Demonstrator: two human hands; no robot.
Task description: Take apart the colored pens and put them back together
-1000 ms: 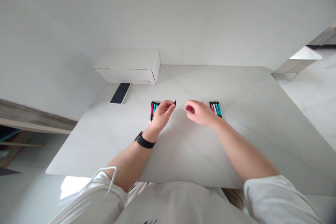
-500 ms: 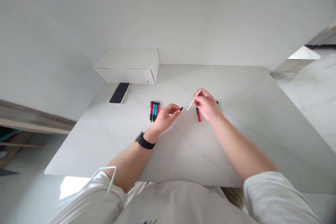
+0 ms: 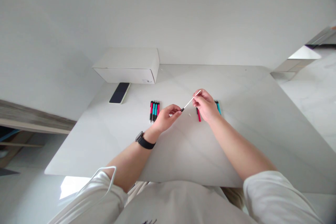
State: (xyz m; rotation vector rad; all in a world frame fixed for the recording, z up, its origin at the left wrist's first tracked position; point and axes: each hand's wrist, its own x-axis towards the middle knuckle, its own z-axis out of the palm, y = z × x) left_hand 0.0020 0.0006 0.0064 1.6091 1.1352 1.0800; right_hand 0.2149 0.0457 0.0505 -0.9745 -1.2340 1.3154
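The pens (image 3: 154, 111) are showing glossy plastic barrels, the surface (image 3: 196, 154) is looking like smooth pale stone, the box (image 3: 126, 66) is showing matt card, and the sleeve (image 3: 273, 196) soft cloth.

The black piece (image 3: 182, 110) is too small to tell.

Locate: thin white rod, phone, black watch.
Thin white rod (image 3: 189, 104): head view, point on its middle.
Phone (image 3: 119, 93): head view, point on its dark screen.
Black watch (image 3: 145, 143): head view, point on its strap.
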